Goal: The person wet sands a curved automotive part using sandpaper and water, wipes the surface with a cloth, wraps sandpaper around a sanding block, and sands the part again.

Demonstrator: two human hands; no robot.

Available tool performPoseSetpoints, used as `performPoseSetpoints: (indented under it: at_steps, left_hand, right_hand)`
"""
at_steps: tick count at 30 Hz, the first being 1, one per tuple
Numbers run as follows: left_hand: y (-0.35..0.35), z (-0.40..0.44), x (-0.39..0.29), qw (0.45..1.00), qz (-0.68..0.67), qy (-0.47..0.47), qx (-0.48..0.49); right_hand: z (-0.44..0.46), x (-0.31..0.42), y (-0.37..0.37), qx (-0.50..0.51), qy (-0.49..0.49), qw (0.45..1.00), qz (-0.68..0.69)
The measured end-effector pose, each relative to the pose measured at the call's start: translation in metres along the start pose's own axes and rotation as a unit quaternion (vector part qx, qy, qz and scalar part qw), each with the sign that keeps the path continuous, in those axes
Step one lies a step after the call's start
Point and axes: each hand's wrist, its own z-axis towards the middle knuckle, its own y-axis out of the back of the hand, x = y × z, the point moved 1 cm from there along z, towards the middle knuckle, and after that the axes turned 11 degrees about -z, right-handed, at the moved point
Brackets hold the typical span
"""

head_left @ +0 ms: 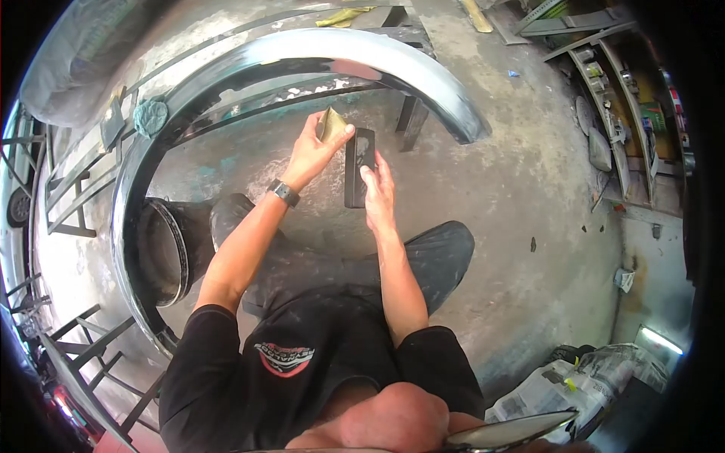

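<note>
My left hand (311,151), with a watch on its wrist, pinches a folded piece of yellowish sandpaper (333,126). Close beside it, my right hand (381,192) grips a long black sanding block (353,177), thumb on its face and fingers behind its edge. The block is upright in the view, and my left thumb is near its top end. Beyond both hands arches a large curved panel (302,47), patchy in white, grey and black.
The panel rests on a dark metal stand (411,121). A bucket (165,249) stands inside its left curve, by my leg. A teal cloth (150,118) lies on the left. Shelves (615,113) with cans line the right wall; newspaper (559,389) lies at lower right.
</note>
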Motion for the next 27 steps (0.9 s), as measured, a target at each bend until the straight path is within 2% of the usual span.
performPoseSetpoints:
  at_steps: [5, 12, 14, 15, 17, 20, 24, 27]
  left_hand:
    - [0.004, 0.005, 0.017, 0.996, -0.05, 0.053, -0.042]
    - [-0.001, 0.01, 0.035, 1.0, 0.001, 0.024, 0.006]
    - [-0.003, 0.009, 0.027, 0.999, -0.015, 0.045, 0.019]
    - [-0.006, 0.005, 0.021, 0.999, 0.034, 0.028, 0.028]
    - [-0.013, -0.006, 0.007, 0.99, 0.13, -0.006, 0.048]
    - [-0.021, -0.016, -0.002, 0.969, 0.186, -0.133, 0.097]
    - [-0.025, -0.021, -0.021, 0.96, 0.199, -0.109, 0.167]
    - [-0.026, -0.019, -0.025, 0.95, 0.215, -0.037, 0.224]
  right_hand:
    - [-0.013, 0.007, 0.005, 0.042, -0.006, 0.995, 0.096]
    - [-0.017, 0.019, 0.013, 0.09, -0.043, 0.974, 0.204]
    - [-0.017, 0.019, 0.02, 0.177, -0.053, 0.921, 0.343]
    - [-0.017, 0.019, 0.023, 0.218, -0.058, 0.884, 0.409]
    - [-0.015, 0.035, 0.02, 0.231, -0.007, 0.87, 0.437]
    - [-0.001, 0.037, 0.027, 0.235, 0.039, 0.853, 0.464]
    - [0.007, 0.042, 0.04, 0.207, 0.037, 0.864, 0.458]
    - [0.008, 0.04, 0.043, 0.193, 0.019, 0.857, 0.477]
